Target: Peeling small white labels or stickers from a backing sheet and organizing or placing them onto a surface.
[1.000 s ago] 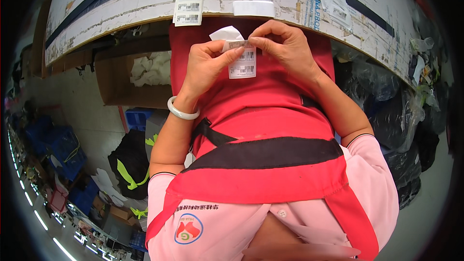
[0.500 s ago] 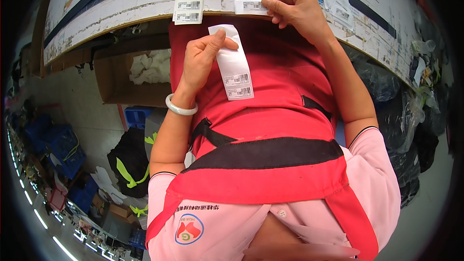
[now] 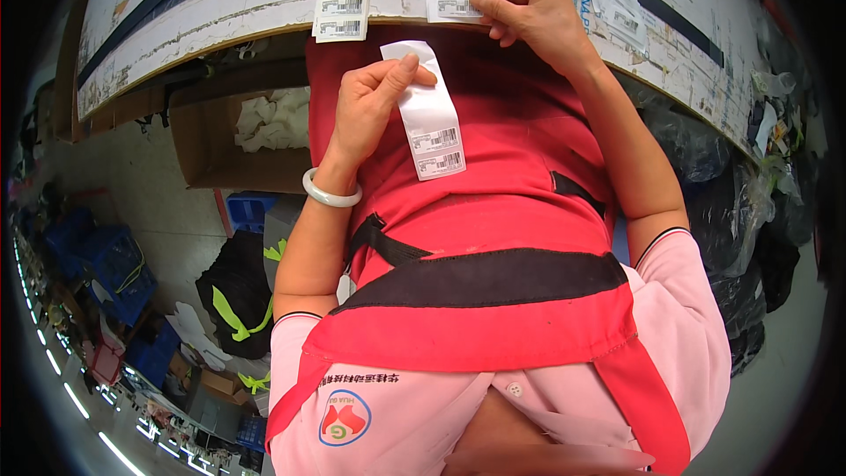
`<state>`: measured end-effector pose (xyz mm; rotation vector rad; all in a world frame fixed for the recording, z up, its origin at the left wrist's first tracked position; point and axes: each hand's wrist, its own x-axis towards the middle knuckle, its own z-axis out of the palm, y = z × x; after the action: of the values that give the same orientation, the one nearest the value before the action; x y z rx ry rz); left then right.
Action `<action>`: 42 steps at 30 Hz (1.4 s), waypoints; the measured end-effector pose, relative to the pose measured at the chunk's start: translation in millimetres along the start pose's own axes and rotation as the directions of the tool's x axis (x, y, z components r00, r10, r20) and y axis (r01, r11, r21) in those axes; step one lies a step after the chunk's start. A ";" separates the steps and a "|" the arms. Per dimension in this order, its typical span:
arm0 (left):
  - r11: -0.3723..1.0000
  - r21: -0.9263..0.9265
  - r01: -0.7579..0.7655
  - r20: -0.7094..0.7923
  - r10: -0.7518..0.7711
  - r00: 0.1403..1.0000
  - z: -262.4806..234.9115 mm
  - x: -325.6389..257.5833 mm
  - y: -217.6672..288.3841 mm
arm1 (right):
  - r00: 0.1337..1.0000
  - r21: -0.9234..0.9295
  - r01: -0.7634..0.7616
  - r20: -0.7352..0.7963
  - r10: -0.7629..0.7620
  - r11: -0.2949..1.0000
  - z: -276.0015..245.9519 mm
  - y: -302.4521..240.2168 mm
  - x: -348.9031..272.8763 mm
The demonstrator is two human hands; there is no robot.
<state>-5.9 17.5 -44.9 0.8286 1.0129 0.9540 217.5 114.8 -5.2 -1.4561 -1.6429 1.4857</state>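
Observation:
My left hand (image 3: 377, 104) pinches the upper part of a strip of label backing (image 3: 425, 106) between thumb and fingers. The strip hangs over my red apron, mostly bare white, with two printed barcode labels at its lower end. At the table's near edge, my right hand (image 3: 533, 22) has thumb and forefinger closed on the right end of a small white barcode label (image 3: 454, 7), which lies along the tabletop. Whether that label rests on another piece of paper cannot be made out. Left of it, a longer strip of barcode labels (image 3: 342, 5) overhangs the edge.
A worn white table (image 3: 238, 31) runs across the top. Several white labelled slips (image 3: 617, 4) are piled at its right. Below its left side stands a cardboard box (image 3: 207, 154) with crumpled white material. Dark plastic bags (image 3: 705, 203) lie at right, blue crates (image 3: 119, 264) far left.
Both hands keep their grips. My right hand has shifted very slightly left and up along the label, and the left hand's strip has swung a touch to the right.

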 end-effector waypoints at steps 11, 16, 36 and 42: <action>1.000 0.007 0.007 -0.005 -0.007 1.000 1.4 -0.4 -0.8 | 1.000 -0.026 -0.023 0.015 0.023 0.999 0.4 -3.1 1.8; 1.000 0.005 -0.007 0.000 0.007 1.000 1.5 -0.4 -1.6 | 0.999 -0.066 -0.049 -0.005 0.049 0.997 2.4 -6.6 2.1; 1.000 -0.015 -0.007 0.006 0.007 1.000 20.4 -17.4 17.0 | 0.891 -0.128 0.077 -0.435 -0.126 0.989 -108.8 26.5 -52.9; 0.992 -0.046 0.115 0.069 -0.112 0.991 20.0 -18.1 15.4 | 0.831 -0.492 -0.246 -0.551 -0.080 0.835 -147.8 83.3 -61.2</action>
<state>4.9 3.9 -19.2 0.7488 0.9652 0.8458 396.8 104.5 -20.7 -2.0455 -1.6871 0.5094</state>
